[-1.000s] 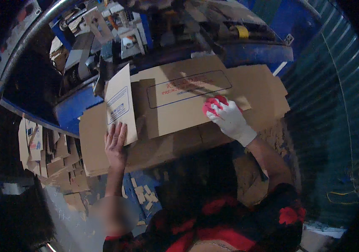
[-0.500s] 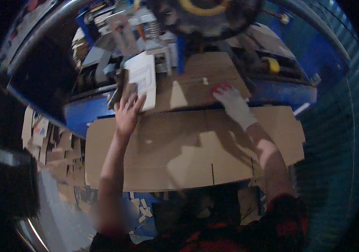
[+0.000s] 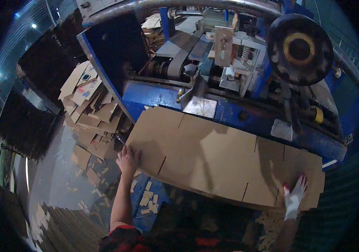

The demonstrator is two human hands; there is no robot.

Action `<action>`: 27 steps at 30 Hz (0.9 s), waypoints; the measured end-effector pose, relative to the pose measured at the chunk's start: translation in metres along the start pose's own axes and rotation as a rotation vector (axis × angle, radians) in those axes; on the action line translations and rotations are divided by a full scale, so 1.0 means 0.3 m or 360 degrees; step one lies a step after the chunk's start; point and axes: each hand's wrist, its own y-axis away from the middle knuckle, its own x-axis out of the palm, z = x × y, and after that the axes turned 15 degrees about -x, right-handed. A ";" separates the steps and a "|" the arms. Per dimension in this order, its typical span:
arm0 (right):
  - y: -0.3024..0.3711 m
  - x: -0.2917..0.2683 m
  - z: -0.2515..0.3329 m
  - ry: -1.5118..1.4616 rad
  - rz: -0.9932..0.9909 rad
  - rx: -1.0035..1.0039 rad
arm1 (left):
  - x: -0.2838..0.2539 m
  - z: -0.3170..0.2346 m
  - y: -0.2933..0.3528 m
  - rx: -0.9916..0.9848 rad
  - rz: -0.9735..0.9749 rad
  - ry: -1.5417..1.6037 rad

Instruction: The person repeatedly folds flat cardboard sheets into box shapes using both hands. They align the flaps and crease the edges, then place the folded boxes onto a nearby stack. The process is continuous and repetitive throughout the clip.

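Note:
A long flat cardboard sheet [image 3: 225,155] with several short dark slots along its edges lies in front of the blue machine, apparently on top of more sheets. My bare left hand [image 3: 128,160] rests against its left end, the fingers bent a little and apart. Toward the right end, my right hand [image 3: 295,194] lies on the sheet in a white glove with red fingertips. Its fingers are stretched out and the thumb stands away from them. Shadows fall across the middle of the board.
Behind the sheet stands the blue machine [image 3: 146,98] with metal plates and a large black wheel [image 3: 300,49]. At left is a heap of cardboard pieces [image 3: 93,109]. Small offcuts [image 3: 148,199] lie below the sheet's front edge. Stacked cardboard [image 3: 68,227] stands at lower left.
Both hands have come back from the machine's front onto the long sheet and moved farther apart. The cardboard piece and white sheet under them are no longer there. The view has swung left.

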 end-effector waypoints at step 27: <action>0.209 -0.379 0.562 -0.0447 0.0338 -0.0816 | -0.117 -0.199 0.352 0.1390 0.0823 0.0895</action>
